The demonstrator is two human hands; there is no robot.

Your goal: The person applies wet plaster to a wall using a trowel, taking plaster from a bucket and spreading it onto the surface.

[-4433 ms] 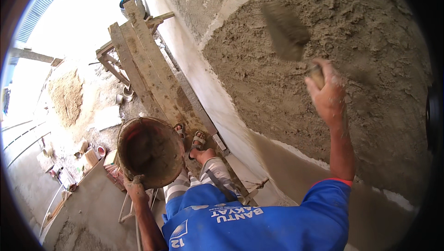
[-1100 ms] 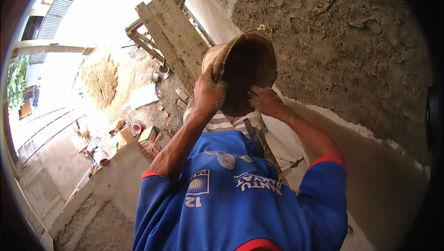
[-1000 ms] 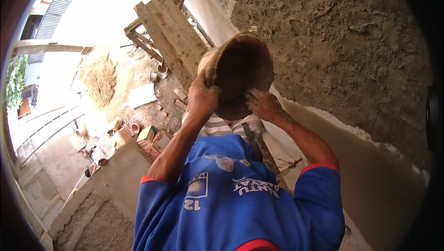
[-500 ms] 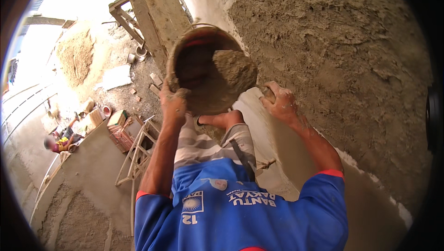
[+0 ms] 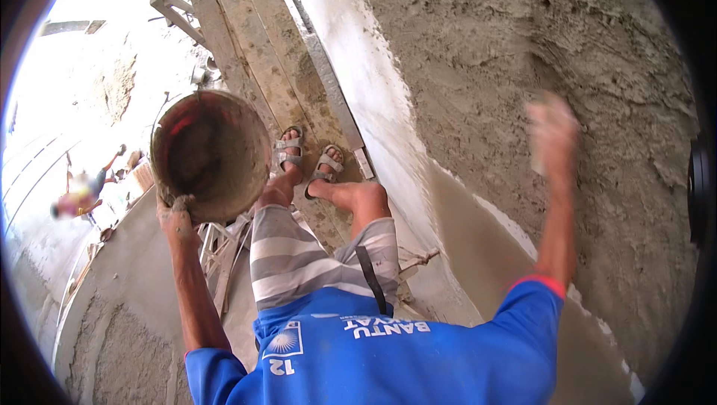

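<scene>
My left hand (image 5: 176, 218) is closed on the lower left rim of a round, mortar-coated bucket (image 5: 243, 181), with wet mortar on the fingers. The bucket is tilted so that its dark inside faces me, with reddish patches on its inner wall. My right hand (image 5: 554, 136) is raised in front of a rough mortar-covered wall (image 5: 478, 69). Motion smears its fingers, and a pale thing beside the palm is too blurred to name. Whether this hand touches the wall I cannot tell.
I stand in sandals on wooden planks (image 5: 258, 39) beside the wall, with the ground far below on the left. A wooden trestle (image 5: 179, 9) stands by the planks. A person (image 5: 78, 200) is at the far left below. Under the bucket shows a wooden frame (image 5: 224, 252).
The bucket has moved left and nearer with my left hand. My right hand has swung right and up to the wall; the mortar lump seen over the bucket is no longer there.
</scene>
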